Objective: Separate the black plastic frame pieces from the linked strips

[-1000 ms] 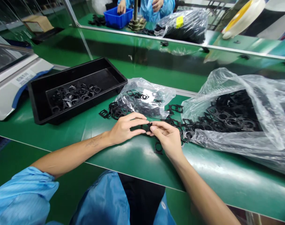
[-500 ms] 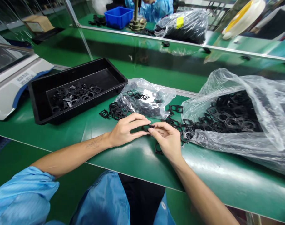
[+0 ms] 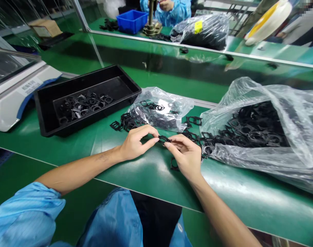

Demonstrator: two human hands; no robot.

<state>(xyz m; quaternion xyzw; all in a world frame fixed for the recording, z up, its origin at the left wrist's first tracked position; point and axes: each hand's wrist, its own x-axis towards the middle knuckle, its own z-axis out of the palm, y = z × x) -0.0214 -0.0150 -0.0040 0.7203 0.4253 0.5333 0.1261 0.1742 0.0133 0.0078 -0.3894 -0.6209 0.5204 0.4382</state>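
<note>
Between my two hands is a small black plastic ring-shaped part (image 3: 164,139), held just above the green table (image 3: 143,171). My left hand (image 3: 139,142) pinches its left end between thumb and forefinger. The right end sits in the closed fingertips of my right hand (image 3: 185,154). Another black frame part (image 3: 174,164) lies on the table by my right hand, partly covered by it. Loose black parts (image 3: 132,121) form a pile beyond my left hand, beside a clear plastic bag (image 3: 161,118) with more parts in it.
A black tray (image 3: 94,120) holding black parts stands at the left, next to a white scale (image 3: 25,89). At the right, a large open plastic bag (image 3: 302,120) spills black parts. Across a clear partition are a blue bin (image 3: 132,22) and a co-worker's blue sleeves (image 3: 180,13).
My left fingers have drawn together into a pinch on the part's left end, and more of the part shows. The camera view has shifted slightly. My right hand keeps its grip.
</note>
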